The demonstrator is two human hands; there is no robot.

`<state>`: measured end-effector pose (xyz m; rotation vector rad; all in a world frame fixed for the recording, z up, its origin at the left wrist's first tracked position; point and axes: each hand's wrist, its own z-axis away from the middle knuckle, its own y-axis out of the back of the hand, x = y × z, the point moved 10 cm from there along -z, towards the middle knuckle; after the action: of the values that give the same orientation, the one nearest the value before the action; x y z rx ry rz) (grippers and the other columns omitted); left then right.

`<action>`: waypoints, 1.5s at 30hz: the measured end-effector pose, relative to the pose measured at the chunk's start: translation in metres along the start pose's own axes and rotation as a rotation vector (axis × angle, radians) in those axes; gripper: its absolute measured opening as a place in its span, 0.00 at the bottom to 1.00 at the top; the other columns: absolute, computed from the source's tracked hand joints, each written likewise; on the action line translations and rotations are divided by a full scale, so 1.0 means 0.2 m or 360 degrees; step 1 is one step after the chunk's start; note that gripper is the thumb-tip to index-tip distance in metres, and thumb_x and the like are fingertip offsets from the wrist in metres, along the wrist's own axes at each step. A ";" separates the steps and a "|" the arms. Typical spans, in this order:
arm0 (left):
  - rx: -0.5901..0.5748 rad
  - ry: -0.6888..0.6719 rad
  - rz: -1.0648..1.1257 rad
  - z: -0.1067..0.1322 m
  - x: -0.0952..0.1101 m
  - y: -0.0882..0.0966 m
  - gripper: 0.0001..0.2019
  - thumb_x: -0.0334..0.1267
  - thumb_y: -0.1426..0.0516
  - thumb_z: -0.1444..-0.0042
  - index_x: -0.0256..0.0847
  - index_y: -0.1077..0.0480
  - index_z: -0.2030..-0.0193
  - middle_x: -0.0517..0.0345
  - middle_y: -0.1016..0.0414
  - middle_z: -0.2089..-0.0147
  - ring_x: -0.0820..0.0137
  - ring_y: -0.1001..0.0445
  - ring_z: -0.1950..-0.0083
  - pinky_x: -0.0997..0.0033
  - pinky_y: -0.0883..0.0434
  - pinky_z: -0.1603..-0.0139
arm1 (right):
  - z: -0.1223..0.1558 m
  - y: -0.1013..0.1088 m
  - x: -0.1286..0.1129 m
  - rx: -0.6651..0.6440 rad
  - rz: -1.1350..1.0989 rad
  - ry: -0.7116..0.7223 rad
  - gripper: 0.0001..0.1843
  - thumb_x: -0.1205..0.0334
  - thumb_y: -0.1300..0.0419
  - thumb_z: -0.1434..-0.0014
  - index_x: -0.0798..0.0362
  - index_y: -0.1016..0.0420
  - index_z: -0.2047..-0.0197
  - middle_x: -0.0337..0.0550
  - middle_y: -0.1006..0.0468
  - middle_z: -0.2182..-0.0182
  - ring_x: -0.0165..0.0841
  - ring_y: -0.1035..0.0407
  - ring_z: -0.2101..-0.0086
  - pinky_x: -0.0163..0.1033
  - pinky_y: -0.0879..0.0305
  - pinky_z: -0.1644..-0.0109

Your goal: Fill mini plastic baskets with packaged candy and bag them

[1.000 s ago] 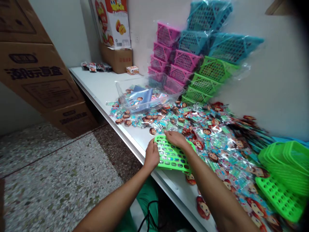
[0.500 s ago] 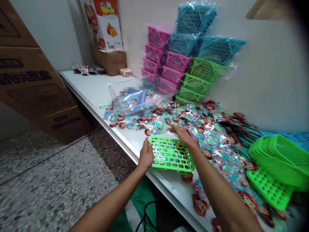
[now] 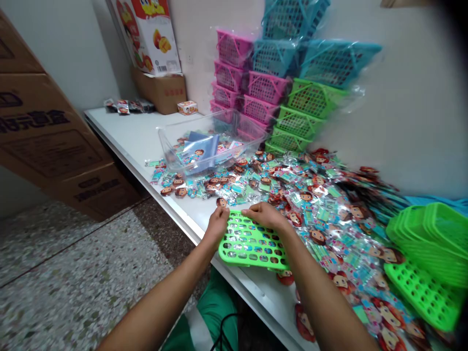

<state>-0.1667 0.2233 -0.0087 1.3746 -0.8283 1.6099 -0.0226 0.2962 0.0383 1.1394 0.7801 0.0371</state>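
Note:
In the head view a bright green plastic basket (image 3: 252,241) shows its flat face with rows of oval holes, over the table's front edge. Colourful pieces show through the holes. My left hand (image 3: 218,225) is closed on its far left corner, the thumb on the rim. My right hand (image 3: 263,214) has its fingers curled at the far rim, with the thumb on the edge. Just beyond the hands lie small packets with cartoon girl heads (image 3: 221,202), and more are spread to the right.
A clear plastic bin (image 3: 212,141) with packets and blue sheets stands behind. Wrapped baskets in pink (image 3: 232,51), blue (image 3: 280,53) and green (image 3: 310,100) are stacked along the wall. Nested green baskets (image 3: 427,239) sit at right. Cardboard boxes (image 3: 51,131) stand left of the white table (image 3: 124,129).
My right hand has come back toward me and left, from above the packets onto the basket's far rim. The basket has shifted slightly left and nearer. The camera view has moved a little too.

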 end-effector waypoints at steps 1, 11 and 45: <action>-0.0005 -0.0017 -0.0012 0.00 0.00 0.00 0.14 0.50 0.47 0.49 0.41 0.38 0.74 0.66 0.38 0.78 0.74 0.38 0.74 0.75 0.38 0.72 | 0.00 0.00 0.01 0.0023 0.0031 -0.0030 0.30 0.35 0.51 0.46 0.53 0.31 0.81 0.34 0.39 0.86 0.26 0.46 0.81 0.33 0.55 0.76; -0.0071 -0.0416 -0.0337 0.07 0.15 0.01 0.14 0.46 0.50 0.43 0.41 0.28 0.61 0.57 0.26 0.66 0.67 0.29 0.63 0.70 0.34 0.60 | 0.13 0.08 0.08 0.0015 0.0088 0.0048 0.30 0.39 0.56 0.41 0.53 0.24 0.68 0.37 0.26 0.77 0.30 0.35 0.75 0.33 0.46 0.71; -0.0240 -0.0398 -0.0539 0.17 0.15 -0.02 0.21 0.49 0.51 0.44 0.37 0.27 0.55 0.49 0.22 0.58 0.59 0.26 0.53 0.59 0.32 0.51 | 0.66 0.11 0.31 0.0726 0.0193 -0.0595 0.29 0.51 0.67 0.34 0.58 0.30 0.52 0.56 0.24 0.60 0.43 0.30 0.56 0.46 0.38 0.53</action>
<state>-0.1488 0.2002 0.0273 1.5321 -0.7927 1.1113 0.1059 0.2255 0.0481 1.5683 0.3903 -0.2585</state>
